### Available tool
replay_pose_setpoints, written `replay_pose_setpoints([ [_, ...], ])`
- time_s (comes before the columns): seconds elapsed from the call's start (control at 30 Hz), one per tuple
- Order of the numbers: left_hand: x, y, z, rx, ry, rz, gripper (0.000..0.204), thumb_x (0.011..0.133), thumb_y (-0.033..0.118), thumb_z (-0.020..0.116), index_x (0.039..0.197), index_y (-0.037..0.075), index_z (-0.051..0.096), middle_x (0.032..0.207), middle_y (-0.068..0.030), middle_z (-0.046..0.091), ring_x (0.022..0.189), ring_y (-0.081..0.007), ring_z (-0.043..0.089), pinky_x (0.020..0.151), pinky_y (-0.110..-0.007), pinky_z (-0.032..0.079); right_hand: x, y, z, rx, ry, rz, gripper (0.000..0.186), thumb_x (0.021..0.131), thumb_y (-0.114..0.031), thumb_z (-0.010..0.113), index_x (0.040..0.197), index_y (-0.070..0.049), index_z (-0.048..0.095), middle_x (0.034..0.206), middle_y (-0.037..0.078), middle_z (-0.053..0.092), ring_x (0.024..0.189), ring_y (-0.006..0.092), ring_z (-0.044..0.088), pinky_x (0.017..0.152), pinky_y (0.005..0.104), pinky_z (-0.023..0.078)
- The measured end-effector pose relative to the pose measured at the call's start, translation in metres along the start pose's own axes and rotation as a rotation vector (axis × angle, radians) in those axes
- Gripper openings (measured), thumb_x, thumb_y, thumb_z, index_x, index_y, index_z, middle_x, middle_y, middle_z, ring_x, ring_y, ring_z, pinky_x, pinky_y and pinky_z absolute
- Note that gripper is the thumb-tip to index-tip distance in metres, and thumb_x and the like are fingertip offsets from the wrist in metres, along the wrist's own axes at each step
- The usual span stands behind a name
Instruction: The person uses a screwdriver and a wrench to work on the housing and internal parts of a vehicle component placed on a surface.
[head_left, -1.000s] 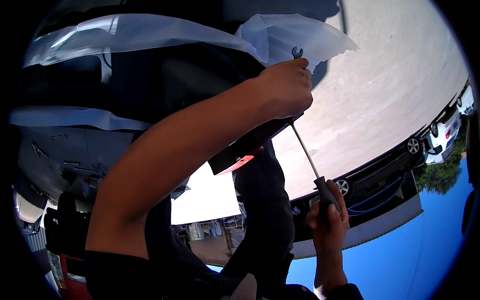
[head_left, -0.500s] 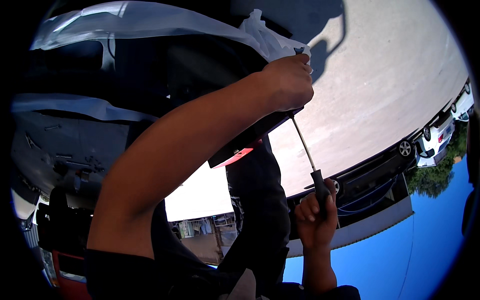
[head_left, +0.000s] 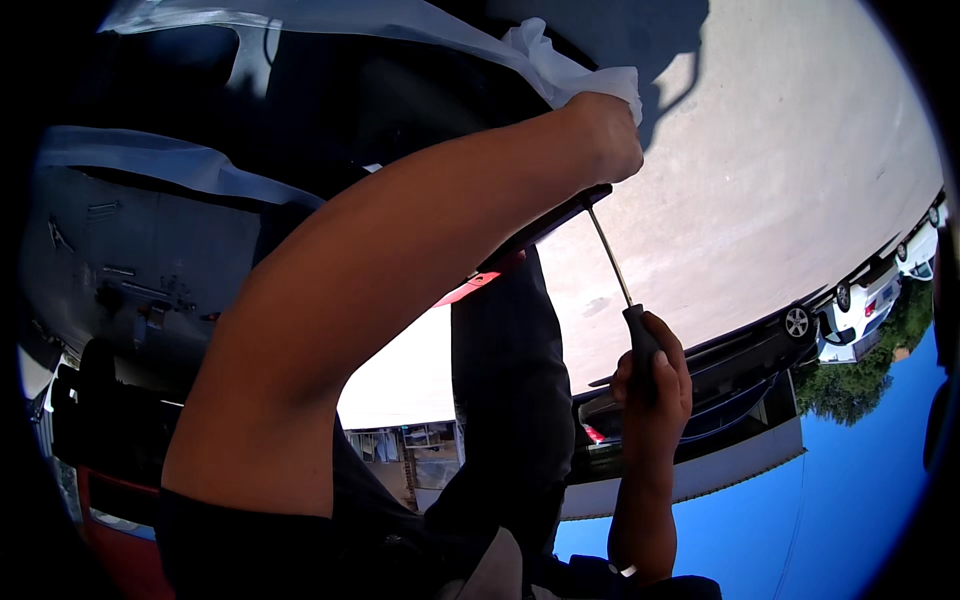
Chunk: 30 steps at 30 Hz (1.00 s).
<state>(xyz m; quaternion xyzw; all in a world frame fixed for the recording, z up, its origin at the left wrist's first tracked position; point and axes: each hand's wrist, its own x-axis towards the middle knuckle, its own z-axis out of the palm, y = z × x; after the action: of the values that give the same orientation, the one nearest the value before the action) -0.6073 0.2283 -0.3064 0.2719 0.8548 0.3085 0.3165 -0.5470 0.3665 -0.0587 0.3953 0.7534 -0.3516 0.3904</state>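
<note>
My right hand (head_left: 655,385) is wrapped round the dark handle of a screwdriver (head_left: 612,257), low on the right. Its thin metal shaft slants up to the edge of a dark panel (head_left: 563,214), where the tip meets a small dark part. My left arm crosses the middle of the view, and my left hand (head_left: 606,138) is closed at the panel's far right end, just above the screwdriver tip. What its fingers hold is hidden behind the hand. Crumpled white plastic film (head_left: 560,68) touches or lies right behind that hand.
More film (head_left: 180,155) hangs over dark bodywork at left. Several tools, wrenches (head_left: 145,290) among them, lie on grey ground there. A red piece (head_left: 485,280) shows under my left arm, beside a dark trouser leg (head_left: 512,340). Parked cars (head_left: 740,365) line the right.
The view has shifted a little. My left hand has turned at the wrist, its fingers now more hidden. My right hand has risen slightly, and its fingers have shifted round the screwdriver handle.
</note>
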Motion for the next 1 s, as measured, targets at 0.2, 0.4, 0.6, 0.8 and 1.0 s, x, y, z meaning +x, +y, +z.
replay_pose_setpoints([
  [0.2,0.008,-0.006,-0.015,0.019,-0.226,-0.157,0.028,0.086,0.014,0.072,0.113,0.017,0.075,0.115,-0.0051,0.072,0.116,-0.0257,0.062,0.088,-0.042,0.057,0.016,-0.011,-0.021,-0.216,-0.139,-0.106,0.044,0.097,-0.018,0.045,0.135,0.001,0.058,0.069,0.006,0.056,0.059,0.01,0.047,0.055,0.0255,0.037],
  [0.4,0.035,0.033,0.005,0.286,-0.16,-0.238,0.028,0.087,0.015,0.072,0.115,0.02,0.073,0.112,-0.0046,0.073,0.112,-0.0247,0.064,0.088,-0.039,0.054,0.019,-0.011,-0.032,-0.249,-0.186,-0.141,0.042,0.1,-0.018,0.045,0.136,-0.001,0.058,0.07,0.005,0.059,0.06,0.0097,0.048,0.057,0.0258,0.037],
  [0.6,0.046,0.008,0.02,0.174,0.004,-0.479,0.021,0.084,0.022,0.074,0.105,0.019,0.076,0.105,-0.0053,0.073,0.104,-0.0206,0.066,0.08,-0.035,0.051,0.03,-0.01,-0.035,-0.336,-0.216,-0.219,0.043,0.1,-0.019,0.046,0.137,0.0,0.057,0.069,0.006,0.059,0.059,0.0092,0.049,0.056,0.0256,0.037],
  [0.8,0.009,0.037,-0.031,0.381,-0.175,-0.372,0.011,0.082,0.018,0.07,0.087,0.01,0.075,0.071,-0.0035,0.064,0.064,-0.0187,0.063,0.061,-0.035,0.048,0.025,-0.013,-0.032,-0.428,-0.171,-0.303,0.043,0.101,-0.021,0.046,0.137,0.002,0.055,0.067,0.006,0.059,0.056,0.0086,0.048,0.053,0.0247,0.035],
  [1.0,-0.093,0.057,-0.02,-0.485,0.954,-0.618,0.007,0.089,0.012,0.067,0.094,0.007,0.071,0.075,-0.0097,0.07,0.065,-0.0202,0.067,0.061,-0.034,0.052,0.02,-0.013,-0.027,-0.463,-0.139,-0.314,0.045,0.102,-0.023,0.043,0.138,0.002,0.054,0.067,0.006,0.057,0.054,0.0089,0.045,0.052,0.0247,0.034],
])
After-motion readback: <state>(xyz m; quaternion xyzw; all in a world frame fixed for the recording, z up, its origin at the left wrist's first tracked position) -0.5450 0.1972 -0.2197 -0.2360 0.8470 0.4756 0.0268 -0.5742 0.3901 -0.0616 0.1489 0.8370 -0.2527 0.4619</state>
